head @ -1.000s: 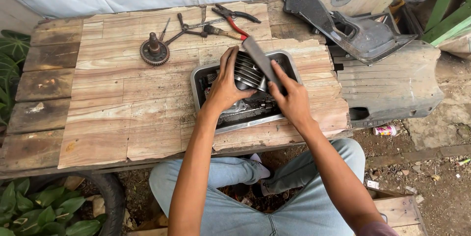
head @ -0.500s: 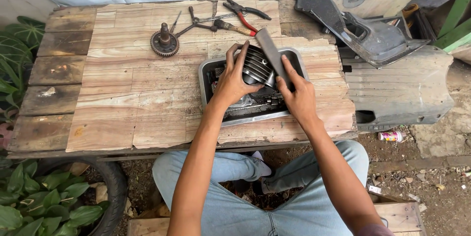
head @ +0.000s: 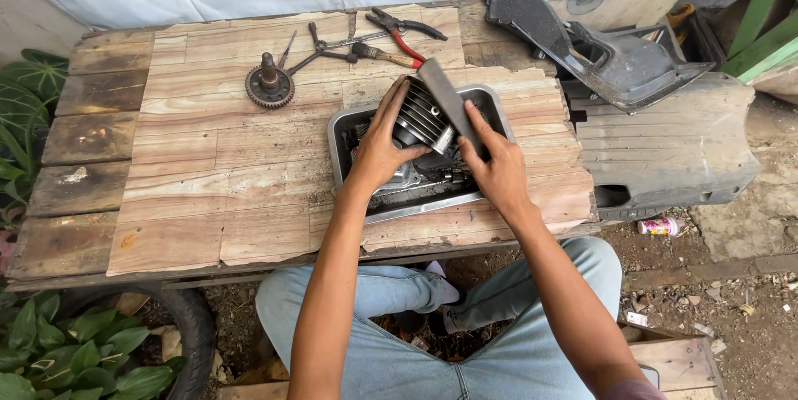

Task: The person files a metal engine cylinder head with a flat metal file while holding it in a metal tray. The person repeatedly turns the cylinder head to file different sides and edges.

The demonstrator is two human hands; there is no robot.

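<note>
A finned metal engine cylinder (head: pixel 422 120) lies in a shallow metal tray (head: pixel 497 109) on a wooden table (head: pixel 224 159). My left hand (head: pixel 381 147) grips the cylinder's left side, fingers spread over the fins. My right hand (head: pixel 492 169) holds a flat grey file-like bar (head: pixel 447 103) pressed slantwise across the cylinder's top. Other dark engine parts sit in the tray under my hands, partly hidden.
At the table's back lie a toothed gear with a shaft (head: pixel 269 84), red-handled pliers (head: pixel 406 28), a wooden-handled tool (head: pixel 382 54) and small wrenches (head: pixel 320 44). Dark plastic motorcycle body panels (head: pixel 607 51) rest at the right. Leafy plants (head: pixel 25 109) stand at the left.
The view shifted slightly. My right hand and the flat bar have slid a little across the cylinder; my left hand stays on the cylinder.
</note>
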